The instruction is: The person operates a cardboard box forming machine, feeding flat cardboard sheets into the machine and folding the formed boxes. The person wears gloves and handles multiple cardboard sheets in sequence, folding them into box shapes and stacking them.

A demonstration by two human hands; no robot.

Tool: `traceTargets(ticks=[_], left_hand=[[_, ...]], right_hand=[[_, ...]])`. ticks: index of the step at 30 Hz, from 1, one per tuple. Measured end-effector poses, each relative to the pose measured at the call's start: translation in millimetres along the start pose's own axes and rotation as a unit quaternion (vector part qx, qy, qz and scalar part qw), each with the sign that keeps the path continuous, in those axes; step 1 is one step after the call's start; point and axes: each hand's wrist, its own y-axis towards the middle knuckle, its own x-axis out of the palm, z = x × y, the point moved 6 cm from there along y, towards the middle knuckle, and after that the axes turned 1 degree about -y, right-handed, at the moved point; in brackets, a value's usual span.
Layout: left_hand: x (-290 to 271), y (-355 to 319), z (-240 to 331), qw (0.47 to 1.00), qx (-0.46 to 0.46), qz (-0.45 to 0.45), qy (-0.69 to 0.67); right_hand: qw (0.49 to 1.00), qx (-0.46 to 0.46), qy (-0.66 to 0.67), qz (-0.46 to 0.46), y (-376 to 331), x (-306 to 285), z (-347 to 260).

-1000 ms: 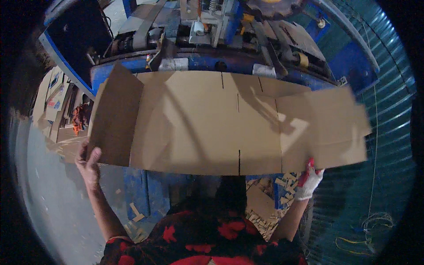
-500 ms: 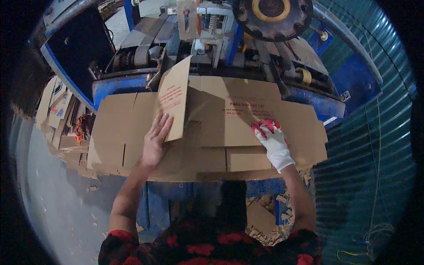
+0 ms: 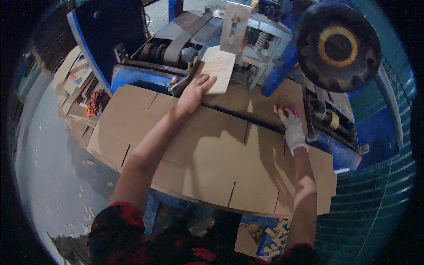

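Note:
My bare left hand (image 3: 196,93) is at the lower left edge of a raised cardboard panel (image 3: 221,70) with red print, fingers bent against it. This panel stands tilted up at the left of a brown cardboard box blank (image 3: 265,98) lying in the machine's mouth. My right hand (image 3: 291,121), in a white glove with red fingertips, rests on the right part of that blank, its fingers bent and spread on the surface. Below both forearms lies a stack of flat slotted cardboard blanks (image 3: 207,163).
A blue machine frame (image 3: 141,79) with belts and rollers spans the far side. A big dark wheel (image 3: 338,46) hangs at the upper right, and a metal plate (image 3: 235,28) stands above the panel. More cardboard (image 3: 77,95) is piled at left; scraps (image 3: 276,236) lie below.
Both hands have moved forward with the top blank, which has slid off the stack into the machine. The view has tilted and shifted, uncovering the plain blank beneath.

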Motion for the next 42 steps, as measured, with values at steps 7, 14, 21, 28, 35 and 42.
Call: traceTargets(ticks=[7, 14, 21, 28, 35, 42], left_hand=[[-5.0, 11.6, 4.4, 0.99, -0.085, -0.098, 0.051], [-216.9, -224.3, -69.2, 0.854, -0.396, -0.094, 0.324], [-265.6, -314.5, -79.7, 0.863, -0.43, -0.161, 0.211], [-289.3, -295.0, -57.8, 0.875, -0.353, -0.101, 0.316], [-230.9, -273.5, 48.9, 0.852, -0.41, 0.051, -0.322], [-139.9, -203.1, 113.9, 0.985, -0.07, -0.133, -0.084]], right_hand=[[0.976, 0.006, 0.136, 0.171, 16.0, -28.3, 14.6], [0.979, 0.142, 0.1, 0.105, -201.6, -18.3, 8.9], [0.963, 0.265, 0.031, 0.029, -333.0, -31.0, -33.9], [0.303, 0.391, 0.805, 0.328, -409.1, 27.2, -23.9], [0.752, 0.335, 0.478, 0.307, -392.5, -60.4, -56.3], [0.958, -0.096, -0.076, 0.261, -252.6, -42.3, -125.3]])
